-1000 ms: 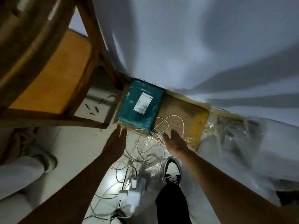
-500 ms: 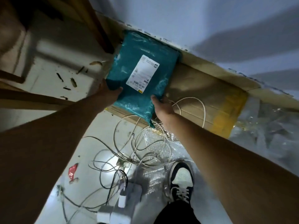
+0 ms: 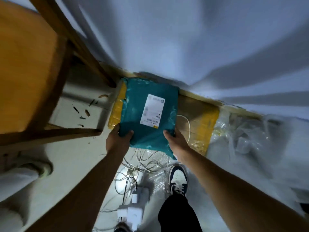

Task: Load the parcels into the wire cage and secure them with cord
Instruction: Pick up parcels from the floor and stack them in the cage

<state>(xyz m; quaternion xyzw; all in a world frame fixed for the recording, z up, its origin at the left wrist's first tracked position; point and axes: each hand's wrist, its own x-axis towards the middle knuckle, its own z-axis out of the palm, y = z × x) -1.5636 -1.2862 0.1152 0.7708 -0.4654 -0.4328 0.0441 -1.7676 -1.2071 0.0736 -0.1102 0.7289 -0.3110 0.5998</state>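
Note:
A teal plastic parcel [image 3: 143, 104] with a white shipping label lies over a flat brown cardboard box [image 3: 199, 118] taped in yellow, against the wall. My left hand [image 3: 119, 136] grips the parcel's near left corner. My right hand [image 3: 175, 139] grips its near right edge. The parcel's near edge is lifted off the box. A tangle of white cord [image 3: 147, 159] lies on the floor just below the parcel, and one loop [image 3: 188, 126] runs onto the box. No wire cage is in view.
A wooden chair [image 3: 55, 64] stands at the left. Clear bubble wrap [image 3: 247, 134] lies right of the box. White chargers [image 3: 133, 208] sit on the floor by my shoe [image 3: 178, 180]. Another person's leg and shoe [image 3: 25, 174] are at the far left.
Both hands reached the teal parcel, closed on its near edge, and have now raised and pulled that edge toward me, uncovering yellow tape at the box's left end.

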